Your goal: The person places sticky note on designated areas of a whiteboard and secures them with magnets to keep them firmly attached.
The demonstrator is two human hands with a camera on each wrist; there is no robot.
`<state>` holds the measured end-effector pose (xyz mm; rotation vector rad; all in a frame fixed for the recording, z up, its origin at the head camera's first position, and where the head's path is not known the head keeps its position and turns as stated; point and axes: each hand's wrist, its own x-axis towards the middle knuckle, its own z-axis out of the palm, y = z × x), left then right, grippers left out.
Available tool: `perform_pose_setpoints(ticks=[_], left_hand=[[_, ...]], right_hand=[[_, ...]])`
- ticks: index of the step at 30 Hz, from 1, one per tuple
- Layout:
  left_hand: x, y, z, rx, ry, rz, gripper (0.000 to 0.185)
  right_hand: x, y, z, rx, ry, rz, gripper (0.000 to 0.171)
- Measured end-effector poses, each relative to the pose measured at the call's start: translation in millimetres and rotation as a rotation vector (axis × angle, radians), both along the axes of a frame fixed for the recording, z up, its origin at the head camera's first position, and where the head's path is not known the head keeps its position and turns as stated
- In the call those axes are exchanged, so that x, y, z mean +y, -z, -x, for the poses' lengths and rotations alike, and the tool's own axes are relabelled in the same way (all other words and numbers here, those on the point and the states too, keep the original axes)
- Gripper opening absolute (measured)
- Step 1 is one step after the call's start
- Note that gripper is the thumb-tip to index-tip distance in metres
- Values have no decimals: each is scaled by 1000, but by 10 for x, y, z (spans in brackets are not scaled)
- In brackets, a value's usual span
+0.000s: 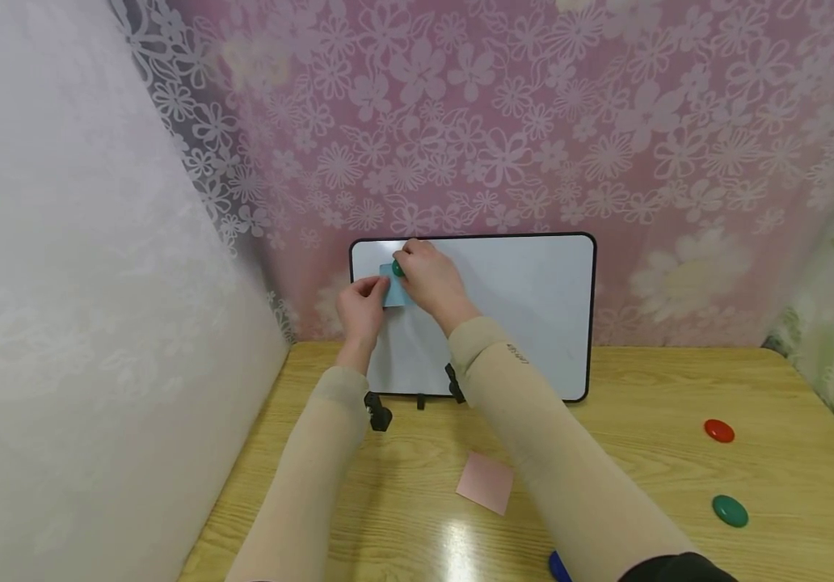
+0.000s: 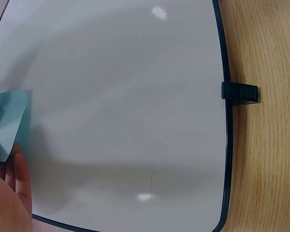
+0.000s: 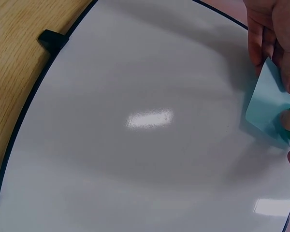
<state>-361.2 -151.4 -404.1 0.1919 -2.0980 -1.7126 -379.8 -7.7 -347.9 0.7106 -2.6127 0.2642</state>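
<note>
Clock dirs as in head view. Nearest: blue disc (image 1: 558, 566) at bottom edge, partly cut off by the frame, just beside R sleeve (image 1: 551, 440). Pink note (image 1: 486, 483) lies on bench (image 1: 635, 493) btwn the R sleeve & L sleeve (image 1: 315, 477); from the note, blue disc is btwn 4 & 5 o'clock. Loose green disc (image 1: 730, 511) well off, a touch past 3; red disc (image 1: 718, 431) a touch before 3, beyond the green one.

Farther: whiteboard (image 1: 519, 323), black-rimmed, upright on bench w/ small black feet (image 2: 240, 93). Blue note (image 1: 395, 296) is up against it, abt 10 o'clock from board ctr; lower part looks lifted off the surface. L hand (image 1: 362, 307) at note's 8 o'clock: fingers pinch its edge, thumb in front, other fingers behind. R hand (image 1: 427, 279) at note's 2 o'clock, fingers curled round held green disc (image 1: 398, 268), thumb pressing it on note's upper part.

Farthest: pink curtain (image 1: 504, 113) w/ white flowers behind board; pale drape (image 1: 97, 283) at 9 o'clock.
</note>
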Motion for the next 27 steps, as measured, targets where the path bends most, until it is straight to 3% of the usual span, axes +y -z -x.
perform_pose_setpoints(ticks=[21,27], left_hand=[[3,-10,8,-20,17,-27,26],[-59,24,-2,-5,24,-40,28]], right_hand=[[-13,34,-14,30,25,-18,37],[31,74,-67,40,-9,86,37]])
